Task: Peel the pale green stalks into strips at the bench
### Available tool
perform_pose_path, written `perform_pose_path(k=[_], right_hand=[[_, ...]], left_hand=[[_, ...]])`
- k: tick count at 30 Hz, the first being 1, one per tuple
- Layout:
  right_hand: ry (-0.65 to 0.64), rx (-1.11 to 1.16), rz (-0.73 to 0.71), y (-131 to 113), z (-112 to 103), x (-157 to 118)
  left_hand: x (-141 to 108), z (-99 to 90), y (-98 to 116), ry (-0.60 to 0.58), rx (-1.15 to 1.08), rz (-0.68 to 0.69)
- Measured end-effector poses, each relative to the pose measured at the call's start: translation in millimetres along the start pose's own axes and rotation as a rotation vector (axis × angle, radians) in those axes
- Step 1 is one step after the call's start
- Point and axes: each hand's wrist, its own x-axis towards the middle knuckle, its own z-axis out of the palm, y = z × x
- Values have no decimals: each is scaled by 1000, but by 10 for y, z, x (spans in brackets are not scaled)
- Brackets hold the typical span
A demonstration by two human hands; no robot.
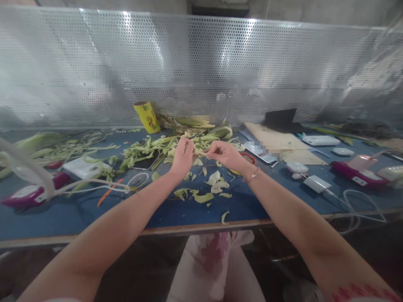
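Observation:
My left hand (184, 154) and my right hand (226, 154) are close together over the middle of the table, fingers pinched. A thin, pale yellow-green strip of leaf (201, 154) runs between the fingertips of both; its exact kind is hard to make out. Behind and left of my hands spreads a heap of green leaf strips (138, 153). Torn leaf scraps (217, 182) lie in front on the blue tabletop (176, 214). A dark-screened phone (147, 161) is partly covered by the heap, near my left wrist.
A tilted yellow tube (147, 117) stands at the back before a perforated metal screen (201, 54). To the right are a phone (260, 152), cardboard (283, 138), a white charger (317, 183) and a purple power strip (359, 174). Another purple strip (23, 197) with cables lies left.

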Motion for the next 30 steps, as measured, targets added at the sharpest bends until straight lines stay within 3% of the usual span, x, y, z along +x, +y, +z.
perform_pose_path(k=[5,10,21,30], right_hand=[[19,-36,-8,1,-6,-7],[133,-113,35,51,-40,14],[332,-48,133,232,-61,71],[329,137,180,297,-37,97]], left_hand=[[3,-13,-19,-2,-16,-10],[21,-47,-8,-62,-112,-69],[67,-57,48,-93,-462,-386],[88,-63,-73,-129,-460,-278]])
